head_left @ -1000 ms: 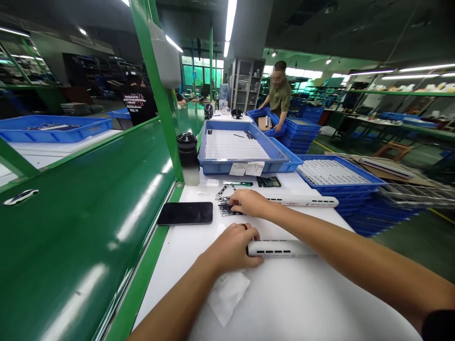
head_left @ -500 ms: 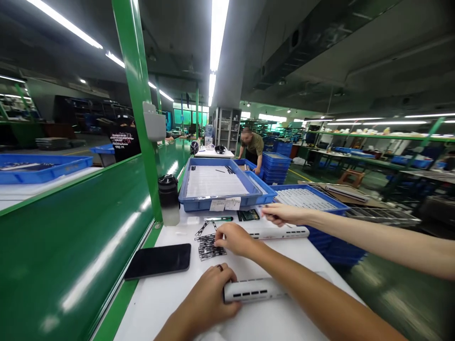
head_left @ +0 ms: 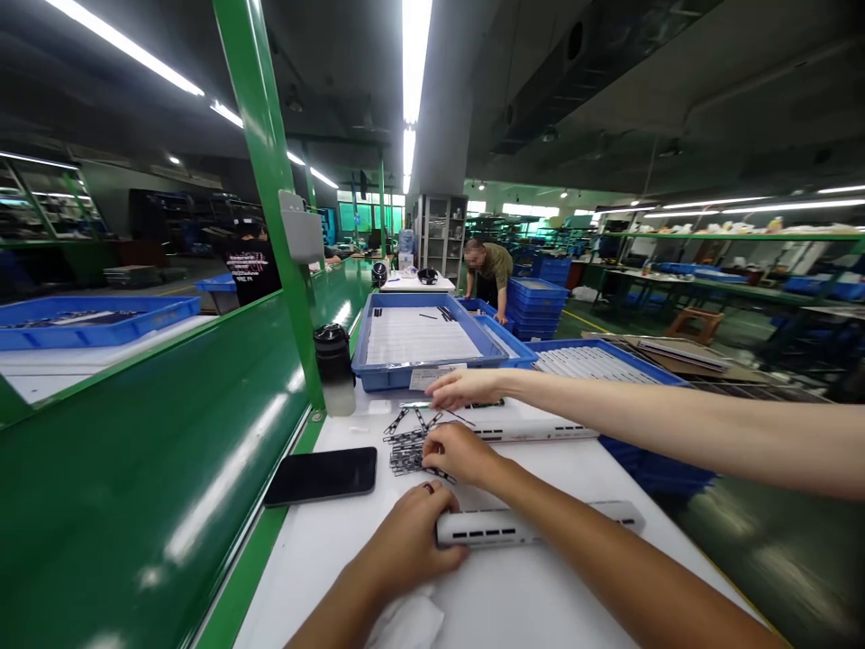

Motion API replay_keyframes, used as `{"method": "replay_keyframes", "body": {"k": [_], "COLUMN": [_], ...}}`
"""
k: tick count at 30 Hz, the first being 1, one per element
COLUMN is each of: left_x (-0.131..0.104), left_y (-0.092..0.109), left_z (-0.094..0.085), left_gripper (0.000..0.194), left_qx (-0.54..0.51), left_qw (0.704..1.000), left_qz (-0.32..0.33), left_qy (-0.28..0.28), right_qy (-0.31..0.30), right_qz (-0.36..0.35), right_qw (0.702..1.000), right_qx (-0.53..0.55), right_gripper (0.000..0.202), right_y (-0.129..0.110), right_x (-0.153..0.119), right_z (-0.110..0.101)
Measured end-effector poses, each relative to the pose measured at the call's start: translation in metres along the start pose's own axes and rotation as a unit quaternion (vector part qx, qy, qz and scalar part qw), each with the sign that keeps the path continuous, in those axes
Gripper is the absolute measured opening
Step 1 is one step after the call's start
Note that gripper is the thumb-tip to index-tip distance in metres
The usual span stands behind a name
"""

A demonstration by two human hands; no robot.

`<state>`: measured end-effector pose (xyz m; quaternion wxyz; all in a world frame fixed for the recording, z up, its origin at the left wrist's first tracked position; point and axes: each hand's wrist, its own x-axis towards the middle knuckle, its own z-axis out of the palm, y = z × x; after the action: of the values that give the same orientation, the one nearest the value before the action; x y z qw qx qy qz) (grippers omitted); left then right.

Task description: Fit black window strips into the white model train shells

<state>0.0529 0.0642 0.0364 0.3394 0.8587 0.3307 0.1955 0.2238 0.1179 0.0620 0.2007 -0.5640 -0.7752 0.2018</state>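
Observation:
My left hand [head_left: 420, 539], a dark ring on one finger, is closed around the near end of a white slotted bar [head_left: 493, 530] lying on the table. Beyond it, my right hand [head_left: 466, 455] pinches at the right side of a pile of thin black slotted strips [head_left: 405, 451]. One strip slants out under its fingertips, and the exact grip is partly hidden. My right forearm crosses over the bar. Just past the pile, a co-worker's hand [head_left: 466, 388] reaches in from the right above loose strips. A second white slotted bar [head_left: 527, 433] lies behind my right hand.
A black phone [head_left: 324, 475] lies left of the pile. A dark-lidded bottle [head_left: 333, 365] stands by the green post [head_left: 267, 180]. A blue tray [head_left: 385, 377] holding white bars sits at the back. Crumpled white material [head_left: 412, 622] lies near my left wrist. Another person [head_left: 490, 270] bends over farther off.
The co-worker's hand has moved left, from over the far bar to just behind the pile. A strip now sticks out under my right fingers. My left hand stays on the bar; the view shifts slightly.

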Motion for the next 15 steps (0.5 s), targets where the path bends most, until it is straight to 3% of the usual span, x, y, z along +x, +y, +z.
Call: {"method": "replay_keyframes", "body": {"k": [15], "left_x": [0.0003], "left_y": [-0.0014], "left_z": [-0.001], "left_gripper": [0.028], "left_qx": [0.019], "left_qw": [1.0], "left_qz": [0.019], "left_qy": [0.002], "right_qy": [-0.068], "right_qz": [0.068], "right_qw": [0.991], "right_qx": [-0.091], "right_gripper": [0.009], "right_y": [-0.0077], "right_x": [-0.0056], "right_z": [-0.0055]}}
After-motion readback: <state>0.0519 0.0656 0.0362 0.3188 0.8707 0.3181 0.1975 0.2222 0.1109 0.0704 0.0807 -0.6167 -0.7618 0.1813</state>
